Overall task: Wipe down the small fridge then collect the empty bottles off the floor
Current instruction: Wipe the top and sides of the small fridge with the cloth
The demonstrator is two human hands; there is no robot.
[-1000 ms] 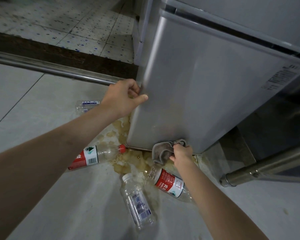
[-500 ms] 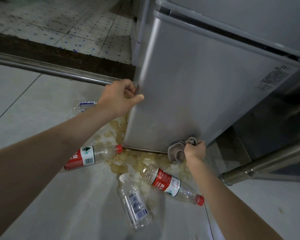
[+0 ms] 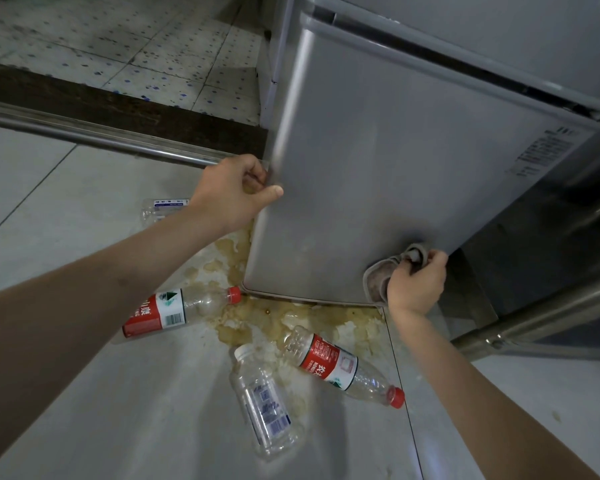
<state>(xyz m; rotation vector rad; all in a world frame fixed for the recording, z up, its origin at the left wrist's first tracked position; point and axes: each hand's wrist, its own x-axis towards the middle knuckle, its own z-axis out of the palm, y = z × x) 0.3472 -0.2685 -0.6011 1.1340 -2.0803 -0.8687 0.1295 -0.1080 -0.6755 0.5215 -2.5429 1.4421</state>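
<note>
From the head camera, the small fridge is standing as the landmark, its grey door filling the upper right. A printed label is sitting near the door's top right corner, its lines too small and blurred to read.

On the floor in front of the fridge, a red-labelled bottle is lying left of the door's lower corner, showing a barcode, Chinese characters and the letters "NG". A second red-labelled bottle is lying below the door, its label reading "NONGFU" beside Chinese characters. A clear bottle with a white cap is lying just beside it, its blue print unreadable. A fourth clear bottle is showing left of the fridge, mostly hidden behind the left forearm.

The left hand is gripping the door's left edge, fingers curled round it and thumb lying on the face. The right hand is clutching a grey cloth against the door's bottom right corner. A brownish spill is spreading on the tiles under the door, between both hands and the bottles.
</note>
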